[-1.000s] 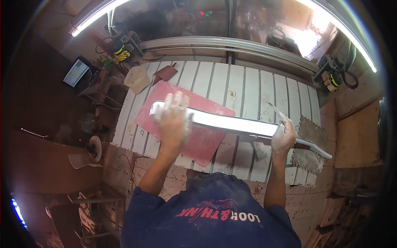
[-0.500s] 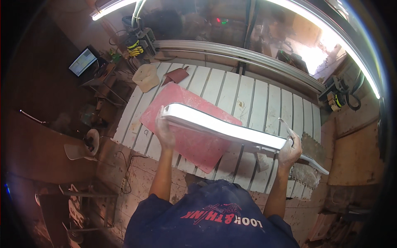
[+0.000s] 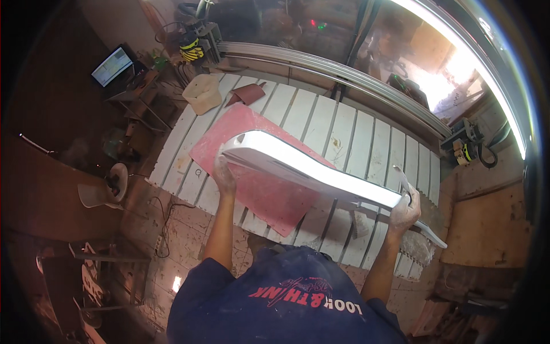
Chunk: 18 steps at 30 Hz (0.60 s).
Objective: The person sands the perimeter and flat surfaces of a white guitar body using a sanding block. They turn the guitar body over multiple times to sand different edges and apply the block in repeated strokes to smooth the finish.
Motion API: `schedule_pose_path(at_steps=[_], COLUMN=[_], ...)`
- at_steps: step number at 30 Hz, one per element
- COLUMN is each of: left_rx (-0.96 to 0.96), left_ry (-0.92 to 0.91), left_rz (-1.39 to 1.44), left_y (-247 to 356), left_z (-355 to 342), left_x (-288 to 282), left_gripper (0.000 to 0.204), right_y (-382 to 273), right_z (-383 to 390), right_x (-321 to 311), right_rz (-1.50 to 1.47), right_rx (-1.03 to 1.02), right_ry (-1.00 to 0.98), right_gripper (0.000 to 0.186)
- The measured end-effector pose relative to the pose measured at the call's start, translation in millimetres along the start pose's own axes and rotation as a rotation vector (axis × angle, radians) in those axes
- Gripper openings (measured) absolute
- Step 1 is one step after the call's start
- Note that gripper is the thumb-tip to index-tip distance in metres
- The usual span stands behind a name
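Observation:
A long white curved piece point(image 3: 312, 169) is held at a slant over the red sheet point(image 3: 266, 209), which lies on the white slatted bed point(image 3: 366, 137). My left hand point(image 3: 225, 172) grips its left end from below, fingers curled at the edge. My right hand point(image 3: 404, 212) is closed on the right end, with a thin light strip point(image 3: 401, 175) sticking up from it; I cannot tell whether that is separate. A second long white piece point(image 3: 432, 235) shows beyond my right hand. A small textured piece point(image 3: 359, 223) lies under the white piece.
A beige piece point(image 3: 200, 94) and maroon piece point(image 3: 246, 94) lie at the back left. A metal rail point(image 3: 326, 71) spans behind, with machine heads at both ends. A monitor point(image 3: 112, 66), white fan-like object point(image 3: 100, 195) and cables are left; wooden panels point(image 3: 481, 212) stand right.
My left hand has slid from lying on the piece's top to gripping its end from below. The piece has tilted, showing more of its underside and front edge. The view has shifted.

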State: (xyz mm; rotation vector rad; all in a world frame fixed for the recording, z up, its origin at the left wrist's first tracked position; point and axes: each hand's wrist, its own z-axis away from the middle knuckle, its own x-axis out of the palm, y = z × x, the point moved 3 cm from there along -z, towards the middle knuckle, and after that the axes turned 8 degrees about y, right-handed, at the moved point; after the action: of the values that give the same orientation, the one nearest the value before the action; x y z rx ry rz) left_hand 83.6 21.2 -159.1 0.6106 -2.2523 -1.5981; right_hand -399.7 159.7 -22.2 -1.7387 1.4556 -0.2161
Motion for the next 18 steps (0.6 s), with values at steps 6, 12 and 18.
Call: schedule_pose_path(at_steps=[6,12,18], left_rx=[0.379,0.498,0.386], left_ry=[-0.094,-0.086,-0.047], left_rz=[0.073,-0.518,-0.435], left_y=[96.4,184.8,159.8], left_z=[9.1,54.6,102.8], left_x=[44.6,109.3,140.6], left_gripper=[0.085,0.138,0.153], right_y=[9.1,6.3,1.5], right_z=[-2.8,-2.6,0.7], right_x=[2.2,-0.1,3.1], right_rz=[0.013,0.017,0.017], right_rx=[-0.001,-0.003,-0.024], right_ry=[0.018,0.046,0.033], right_gripper=[0.026,0.027,0.026])
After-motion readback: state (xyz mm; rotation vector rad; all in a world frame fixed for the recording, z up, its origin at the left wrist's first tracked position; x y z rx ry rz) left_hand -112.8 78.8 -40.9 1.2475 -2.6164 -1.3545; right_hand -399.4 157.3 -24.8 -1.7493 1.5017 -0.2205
